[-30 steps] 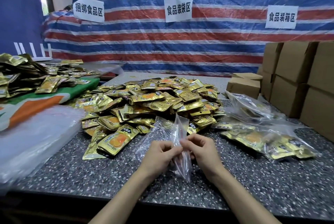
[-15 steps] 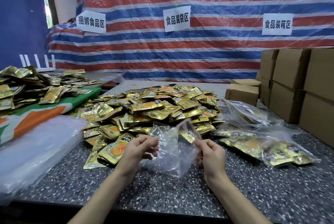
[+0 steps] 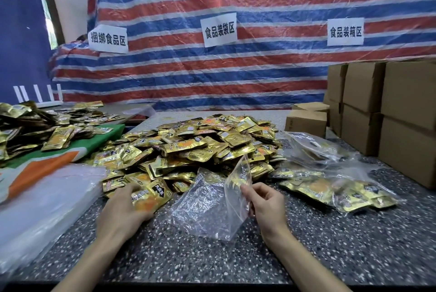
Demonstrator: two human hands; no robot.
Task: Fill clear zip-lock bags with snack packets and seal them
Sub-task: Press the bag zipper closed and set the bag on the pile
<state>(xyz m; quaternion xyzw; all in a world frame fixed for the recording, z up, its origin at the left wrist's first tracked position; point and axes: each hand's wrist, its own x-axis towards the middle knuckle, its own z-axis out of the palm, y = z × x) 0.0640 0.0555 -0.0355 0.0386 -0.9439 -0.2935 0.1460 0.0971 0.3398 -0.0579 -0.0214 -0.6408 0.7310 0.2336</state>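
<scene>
Left hand (image 3: 122, 211): fingers curled on one gold snack packet (image 3: 151, 197) at the pile's (image 3: 207, 145) near edge. Right hand (image 3: 266, 206): pinches the mouth edge of an empty zip-lock bag (image 3: 207, 206) over the table (image 3: 330, 244). The bag is probably light, limp and slippery, best held by its stiffer zip strip; filled bags (image 3: 330, 188) lie to the right.

Bright, even indoor light; shadows weak. Overexposed daylight strip at window gap (image 3: 48, 22), upper left. Glare spots on gold packets (image 3: 200, 147), sheen on plastic sheet (image 3: 271, 74). Wide-angle bending near edges; detail slightly soft.
</scene>
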